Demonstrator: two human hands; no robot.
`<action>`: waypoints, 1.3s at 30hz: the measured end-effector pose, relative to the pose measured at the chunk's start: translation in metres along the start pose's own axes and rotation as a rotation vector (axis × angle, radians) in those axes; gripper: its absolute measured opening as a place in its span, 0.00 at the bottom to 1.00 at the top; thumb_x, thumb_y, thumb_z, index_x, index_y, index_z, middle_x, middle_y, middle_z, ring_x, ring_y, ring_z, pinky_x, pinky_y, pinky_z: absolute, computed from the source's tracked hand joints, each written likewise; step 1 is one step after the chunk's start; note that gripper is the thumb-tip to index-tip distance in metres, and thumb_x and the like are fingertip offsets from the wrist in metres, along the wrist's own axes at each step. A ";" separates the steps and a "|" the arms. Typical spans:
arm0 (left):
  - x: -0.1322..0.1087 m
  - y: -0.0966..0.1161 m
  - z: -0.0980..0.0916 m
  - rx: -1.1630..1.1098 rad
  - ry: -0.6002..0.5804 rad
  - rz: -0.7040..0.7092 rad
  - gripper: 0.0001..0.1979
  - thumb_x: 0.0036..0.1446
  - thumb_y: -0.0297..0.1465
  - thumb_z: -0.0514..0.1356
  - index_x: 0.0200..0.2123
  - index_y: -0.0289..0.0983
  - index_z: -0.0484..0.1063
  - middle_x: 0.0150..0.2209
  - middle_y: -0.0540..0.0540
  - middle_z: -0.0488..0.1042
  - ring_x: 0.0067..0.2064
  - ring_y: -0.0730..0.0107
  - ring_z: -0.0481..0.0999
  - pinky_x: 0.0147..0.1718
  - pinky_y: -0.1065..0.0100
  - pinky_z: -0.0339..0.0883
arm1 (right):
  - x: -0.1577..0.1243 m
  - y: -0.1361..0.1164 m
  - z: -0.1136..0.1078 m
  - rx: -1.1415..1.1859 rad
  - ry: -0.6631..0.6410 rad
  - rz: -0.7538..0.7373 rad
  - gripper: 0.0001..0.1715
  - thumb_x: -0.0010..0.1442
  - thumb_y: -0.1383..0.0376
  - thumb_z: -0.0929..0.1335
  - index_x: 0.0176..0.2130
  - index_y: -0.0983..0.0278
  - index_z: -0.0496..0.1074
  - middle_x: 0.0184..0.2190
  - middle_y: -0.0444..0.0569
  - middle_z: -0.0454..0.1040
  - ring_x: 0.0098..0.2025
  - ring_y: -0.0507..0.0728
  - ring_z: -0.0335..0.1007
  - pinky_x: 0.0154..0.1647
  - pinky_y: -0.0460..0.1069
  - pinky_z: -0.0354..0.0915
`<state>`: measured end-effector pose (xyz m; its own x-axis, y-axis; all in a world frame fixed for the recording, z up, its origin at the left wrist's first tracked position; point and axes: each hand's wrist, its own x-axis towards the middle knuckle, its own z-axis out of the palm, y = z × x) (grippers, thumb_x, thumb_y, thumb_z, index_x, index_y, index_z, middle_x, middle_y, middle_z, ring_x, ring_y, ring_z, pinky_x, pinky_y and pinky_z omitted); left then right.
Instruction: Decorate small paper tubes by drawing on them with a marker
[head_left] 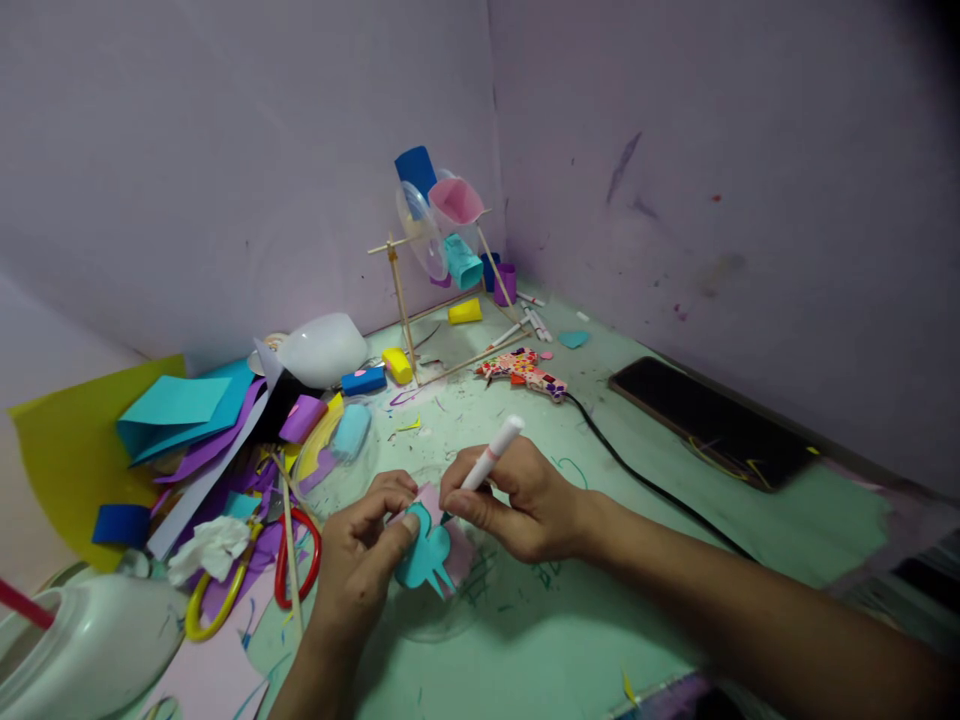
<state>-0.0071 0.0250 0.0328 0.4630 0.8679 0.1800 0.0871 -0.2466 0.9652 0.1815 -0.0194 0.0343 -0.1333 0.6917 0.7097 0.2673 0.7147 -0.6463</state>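
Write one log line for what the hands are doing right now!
left hand: holds teal paper cutout | right hand: holds white marker, tip at cutout | nearby: scissors, glue gun

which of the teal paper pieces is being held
The teal cutout, pinched in the left hand beneath the marker; the other teal sheets lie in the paper pile at left.
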 end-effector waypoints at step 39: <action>-0.019 0.003 0.038 -0.004 0.606 -0.001 0.04 0.50 0.32 0.61 0.28 0.38 0.76 0.41 0.44 0.76 0.52 0.54 0.70 0.51 0.58 0.62 | -0.002 -0.008 0.032 0.968 0.298 1.041 0.40 0.34 0.65 0.79 0.41 0.56 0.56 0.49 0.46 0.67 0.39 0.54 0.70 0.31 0.47 0.67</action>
<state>0.0179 -0.0087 0.0245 -0.1221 0.9595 0.2539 0.0837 -0.2450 0.9659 0.1492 -0.0232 0.0285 -0.0531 0.9700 -0.2373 -0.6349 -0.2163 -0.7417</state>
